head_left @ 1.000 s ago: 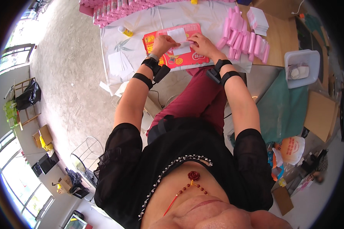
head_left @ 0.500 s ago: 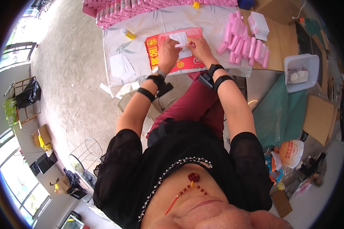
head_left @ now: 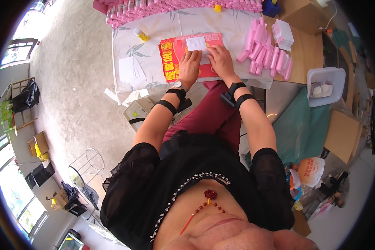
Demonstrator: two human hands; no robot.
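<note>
A white paper piece (head_left: 196, 43) lies on a red and yellow printed sheet (head_left: 169, 62) at the table's front edge. My left hand (head_left: 189, 66) rests flat with fingers stretched forward, their tips at the lower edge of the paper. To its right, my right hand (head_left: 221, 61) lies with slightly bent fingers, tips down beside the paper's lower right corner. A pale strip shows between the two hands; its kind is unclear. Both thumbs are mostly hidden. Neither hand visibly grips anything.
Pink wrapped rolls (head_left: 262, 50) are heaped at the right, beside a stack of white cards (head_left: 282, 35). Loose white sheets (head_left: 131, 70) and a yellow-and-white bottle (head_left: 141, 34) lie left. Many pink rolls (head_left: 166, 12) line the back. A white plastic bin (head_left: 326, 85) stands right.
Both hands have come down from pinching the white paper to lying on it at its lower edge. The left hand's fingers have straightened. The view has shifted slightly.
</note>
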